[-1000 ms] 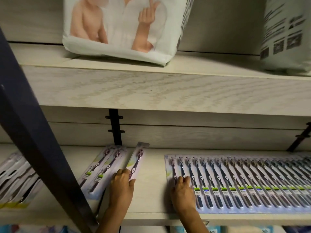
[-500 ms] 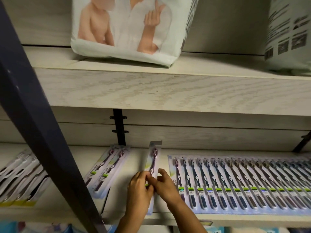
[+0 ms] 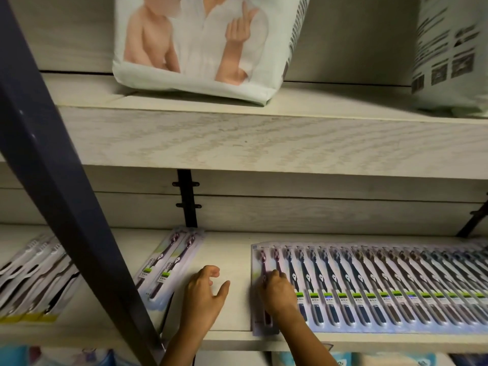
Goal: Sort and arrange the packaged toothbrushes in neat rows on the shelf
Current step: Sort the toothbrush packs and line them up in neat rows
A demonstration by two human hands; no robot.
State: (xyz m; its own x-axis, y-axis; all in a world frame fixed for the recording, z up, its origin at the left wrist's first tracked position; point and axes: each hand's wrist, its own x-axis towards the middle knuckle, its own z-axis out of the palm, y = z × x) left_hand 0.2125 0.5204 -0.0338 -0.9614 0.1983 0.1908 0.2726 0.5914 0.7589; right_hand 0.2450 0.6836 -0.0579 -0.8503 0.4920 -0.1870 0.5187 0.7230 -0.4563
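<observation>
A long overlapping row of packaged toothbrushes [image 3: 383,281] lies on the lower shelf [image 3: 232,249], running to the right edge. At its left end lies a pack with a dark red brush [image 3: 264,257], its bottom end sticking out slightly past the shelf's front. My right hand [image 3: 277,294] grips this pack, fingers curled down onto its middle. My left hand [image 3: 204,294] rests on the bare shelf just left of the row, fingers loosely curled and holding nothing. Two more packs [image 3: 171,260] lie slanted to the left of that hand.
A dark slanted post [image 3: 66,207] crosses the left side in front of the shelf. Behind it lie several more toothbrush packs [image 3: 34,281]. A thick upper shelf board [image 3: 264,141] overhangs, carrying a diaper bag [image 3: 206,48] and another bag [image 3: 454,48]. A black bracket [image 3: 187,199] is on the back wall.
The pack that my left hand carried rightward and passed to my right hand now lies at the left end of the row. My left hand has let go and drawn back left.
</observation>
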